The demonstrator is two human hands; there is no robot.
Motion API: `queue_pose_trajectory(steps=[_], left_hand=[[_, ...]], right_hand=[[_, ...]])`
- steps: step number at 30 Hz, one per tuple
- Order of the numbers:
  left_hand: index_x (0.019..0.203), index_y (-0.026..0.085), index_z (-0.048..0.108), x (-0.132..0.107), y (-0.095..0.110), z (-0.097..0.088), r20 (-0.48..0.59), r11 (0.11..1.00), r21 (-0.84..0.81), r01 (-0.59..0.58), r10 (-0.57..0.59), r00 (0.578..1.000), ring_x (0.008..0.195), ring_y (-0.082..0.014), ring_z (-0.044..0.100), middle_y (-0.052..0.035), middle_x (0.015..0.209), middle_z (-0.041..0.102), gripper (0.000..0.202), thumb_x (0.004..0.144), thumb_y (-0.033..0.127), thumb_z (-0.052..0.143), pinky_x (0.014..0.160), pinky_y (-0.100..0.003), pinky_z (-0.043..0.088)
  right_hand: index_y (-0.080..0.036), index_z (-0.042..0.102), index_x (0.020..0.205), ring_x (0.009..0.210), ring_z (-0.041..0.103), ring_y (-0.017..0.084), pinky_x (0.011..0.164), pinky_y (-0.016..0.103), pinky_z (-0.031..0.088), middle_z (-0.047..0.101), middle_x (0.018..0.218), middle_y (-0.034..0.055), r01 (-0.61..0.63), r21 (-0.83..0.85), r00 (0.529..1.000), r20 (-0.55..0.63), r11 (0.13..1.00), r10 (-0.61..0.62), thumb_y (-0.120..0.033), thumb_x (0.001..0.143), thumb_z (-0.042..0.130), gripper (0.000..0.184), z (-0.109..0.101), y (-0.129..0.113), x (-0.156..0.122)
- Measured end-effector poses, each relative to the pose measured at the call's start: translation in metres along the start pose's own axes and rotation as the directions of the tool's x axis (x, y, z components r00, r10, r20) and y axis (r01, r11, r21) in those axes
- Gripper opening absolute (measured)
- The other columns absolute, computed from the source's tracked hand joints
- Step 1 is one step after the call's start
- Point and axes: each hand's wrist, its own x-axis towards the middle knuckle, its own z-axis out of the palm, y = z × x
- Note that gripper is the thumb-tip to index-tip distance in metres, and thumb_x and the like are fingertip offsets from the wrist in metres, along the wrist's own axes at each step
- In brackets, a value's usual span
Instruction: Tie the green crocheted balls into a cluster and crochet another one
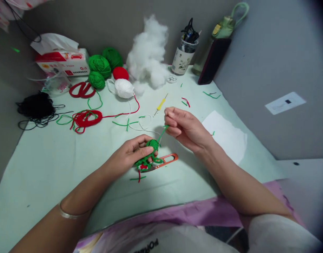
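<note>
Between the thumb and fingers of my left hand [136, 151] is a small green crocheted piece [152, 144] with red and white parts at its lower end. A green strand [163, 134] runs from it up to my right hand [184, 128], whose fingers are closed on the yarn. Whether a needle is also pinched there I cannot tell. Under the crochet piece lie orange thread snips [169, 160], their blades partly hidden. Beyond my right hand, a yellow-handled crochet hook [160, 104] rests on the table.
Green yarn balls [99, 66], a white ball [124, 88], red-handled scissors [82, 90] and black yarn [36, 107] lie at the back left. White stuffing [148, 52], a pen cup [184, 56] and a bottle [214, 45] stand behind. White paper [226, 137] lies right, with yarn scraps scattered about.
</note>
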Motion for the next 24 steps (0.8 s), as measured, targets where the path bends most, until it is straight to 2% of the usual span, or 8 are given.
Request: queue_pose_trajectory(steps=[3, 6, 8, 11, 14, 18, 21, 24], left_hand=[[0.115, 0.020, 0.067, 0.001, -0.002, -0.002, -0.064, 0.998, -0.057, -0.003, -0.001, 0.998, 0.078, -0.0169, 0.067, -0.0074, 0.103, 0.074, 0.036, 0.091, 0.046, 0.073, 0.072, -0.029, 0.052], [0.124, 0.023, 0.067, 0.002, -0.005, -0.005, -0.093, 0.996, -0.088, -0.009, 0.001, 0.996, 0.077, -0.0154, 0.068, -0.0055, 0.104, 0.076, 0.039, 0.092, 0.044, 0.074, 0.073, -0.028, 0.053], [0.122, 0.024, 0.069, 0.003, -0.006, -0.006, -0.114, 0.995, -0.097, -0.008, -0.003, 0.994, 0.078, -0.0151, 0.068, -0.0038, 0.101, 0.076, 0.037, 0.091, 0.043, 0.075, 0.074, -0.027, 0.053], [0.116, 0.023, 0.071, 0.003, -0.006, -0.007, -0.157, 0.995, -0.098, -0.020, 0.005, 0.988, 0.078, -0.0153, 0.068, -0.0028, 0.096, 0.074, 0.034, 0.090, 0.045, 0.076, 0.073, -0.026, 0.054], [0.112, 0.022, 0.071, 0.003, -0.004, -0.008, -0.187, 0.998, -0.026, -0.050, 0.045, 0.981, 0.077, -0.0146, 0.066, -0.0018, 0.093, 0.073, 0.034, 0.087, 0.044, 0.079, 0.071, -0.025, 0.053], [0.106, 0.020, 0.073, 0.003, -0.001, -0.005, -0.130, 0.992, 0.124, -0.013, 0.029, 0.991, 0.075, -0.0162, 0.065, -0.0025, 0.086, 0.071, 0.033, 0.086, 0.045, 0.080, 0.067, -0.026, 0.052], [0.105, 0.019, 0.074, 0.003, 0.000, -0.004, -0.104, 0.997, 0.078, 0.020, -0.012, 0.994, 0.072, -0.0171, 0.065, -0.0038, 0.084, 0.071, 0.035, 0.085, 0.047, 0.079, 0.064, -0.027, 0.052], [0.108, 0.020, 0.075, 0.003, 0.001, -0.006, -0.157, 0.999, -0.046, 0.000, -0.007, 0.988, 0.076, -0.0168, 0.067, -0.0051, 0.094, 0.075, 0.036, 0.084, 0.046, 0.081, 0.069, -0.027, 0.054]], right_hand=[[-0.015, 0.069, 0.097, 0.053, 0.044, 0.003, 0.050, 0.017, 0.037, 0.058, 0.070, -0.0055, -0.036, -0.025, 0.999, 0.040, 0.999, 0.037, -0.026, 0.082, 0.082, 0.022, 0.001, 0.004, 0.000], [-0.014, 0.073, 0.093, 0.055, 0.047, 0.003, 0.051, 0.018, 0.040, 0.066, 0.079, -0.0016, -0.041, -0.050, 0.998, 0.049, 0.998, 0.043, -0.028, 0.082, 0.082, 0.020, 0.001, 0.007, 0.000], [-0.015, 0.073, 0.092, 0.055, 0.047, 0.004, 0.050, 0.018, 0.038, 0.067, 0.079, -0.0012, -0.035, -0.056, 0.998, 0.057, 0.998, 0.038, -0.031, 0.084, 0.082, 0.020, 0.000, 0.008, 0.000], [-0.019, 0.073, 0.097, 0.050, 0.042, 0.005, 0.046, 0.019, 0.031, 0.060, 0.065, -0.0050, -0.037, -0.099, 0.995, 0.090, 0.994, 0.046, -0.037, 0.088, 0.078, 0.021, 0.000, 0.008, -0.003], [-0.019, 0.073, 0.097, 0.048, 0.030, 0.005, 0.046, 0.020, 0.023, 0.044, 0.054, -0.0086, -0.011, -0.176, 0.993, 0.112, 0.984, 0.031, -0.039, 0.090, 0.075, 0.022, 0.001, 0.007, -0.007], [-0.019, 0.071, 0.089, 0.051, 0.019, 0.007, 0.048, 0.022, 0.017, 0.028, 0.055, -0.0102, 0.055, -0.182, 0.997, 0.054, 0.982, -0.046, -0.037, 0.086, 0.077, 0.020, 0.003, 0.002, -0.009], [-0.019, 0.069, 0.088, 0.052, 0.017, 0.007, 0.049, 0.023, 0.017, 0.026, 0.057, -0.0101, 0.082, -0.179, 0.997, 0.029, 0.980, -0.078, -0.036, 0.087, 0.076, 0.019, 0.003, -0.002, -0.010], [-0.018, 0.068, 0.094, 0.054, 0.026, 0.008, 0.051, 0.024, 0.022, 0.035, 0.060, -0.0080, 0.093, -0.276, 0.995, 0.065, 0.957, -0.078, -0.037, 0.092, 0.071, 0.019, 0.005, -0.003, -0.013]])
